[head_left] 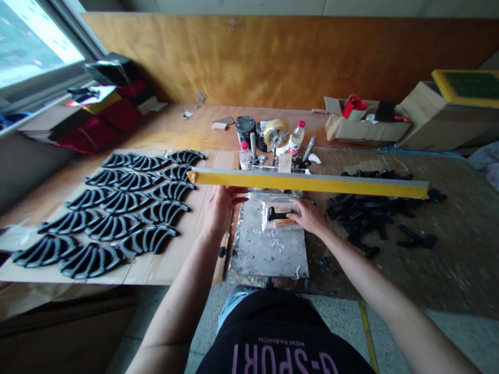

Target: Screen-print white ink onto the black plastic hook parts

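Note:
On the metal base plate point(253, 249) a small black plastic part point(277, 214) lies in a light-coloured holder point(284, 222) at the plate's middle. My right hand point(306, 215) has its thumb and fingertips at the right end of this part, closed on it. My left hand point(220, 205) is at the plate's upper left, just below a long yellow and grey bar point(312, 183). Its fingers point right, apart, with nothing visible in them. The bar crosses above the plate and hides what is directly behind it.
Rows of black, fan-shaped ribbed parts point(113, 226) cover cardboard on the left. At the right lies a heap of black parts point(362, 208). Behind the bar stand a red-capped bottle point(297, 139), a tape roll point(276, 133) and a dark jar point(245, 130). Boxes point(366, 127) line the back right.

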The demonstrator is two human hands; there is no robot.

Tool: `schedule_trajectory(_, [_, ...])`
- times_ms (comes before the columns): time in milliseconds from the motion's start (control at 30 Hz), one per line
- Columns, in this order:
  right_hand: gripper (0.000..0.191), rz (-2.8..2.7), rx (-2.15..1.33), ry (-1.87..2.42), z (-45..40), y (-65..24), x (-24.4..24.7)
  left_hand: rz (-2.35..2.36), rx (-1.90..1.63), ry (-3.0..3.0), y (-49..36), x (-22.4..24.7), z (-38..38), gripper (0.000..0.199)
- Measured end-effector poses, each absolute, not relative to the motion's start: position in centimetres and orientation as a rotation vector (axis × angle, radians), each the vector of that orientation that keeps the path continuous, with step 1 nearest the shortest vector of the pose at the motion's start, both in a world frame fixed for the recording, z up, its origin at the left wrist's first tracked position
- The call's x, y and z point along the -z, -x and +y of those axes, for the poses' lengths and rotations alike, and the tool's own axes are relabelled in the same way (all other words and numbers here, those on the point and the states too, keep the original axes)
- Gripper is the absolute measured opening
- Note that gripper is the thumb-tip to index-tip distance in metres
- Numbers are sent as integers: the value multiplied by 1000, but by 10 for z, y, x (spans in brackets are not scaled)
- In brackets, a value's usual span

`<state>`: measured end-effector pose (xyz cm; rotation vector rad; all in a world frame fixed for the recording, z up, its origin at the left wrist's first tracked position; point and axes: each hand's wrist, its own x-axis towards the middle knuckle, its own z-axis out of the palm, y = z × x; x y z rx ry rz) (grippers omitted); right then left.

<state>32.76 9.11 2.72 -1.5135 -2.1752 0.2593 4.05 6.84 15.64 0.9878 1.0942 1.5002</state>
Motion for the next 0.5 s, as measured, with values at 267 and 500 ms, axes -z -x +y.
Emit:
schedule_trajectory(267, [14, -2291, -173, 1315, 24, -247, -35, 1170, -794, -625, -86, -66, -3, 64])
schedule_trajectory(500, [33, -2268, -123, 1719, 32, -358, -9, 1673, -711, -922, 15, 1, 16, 51])
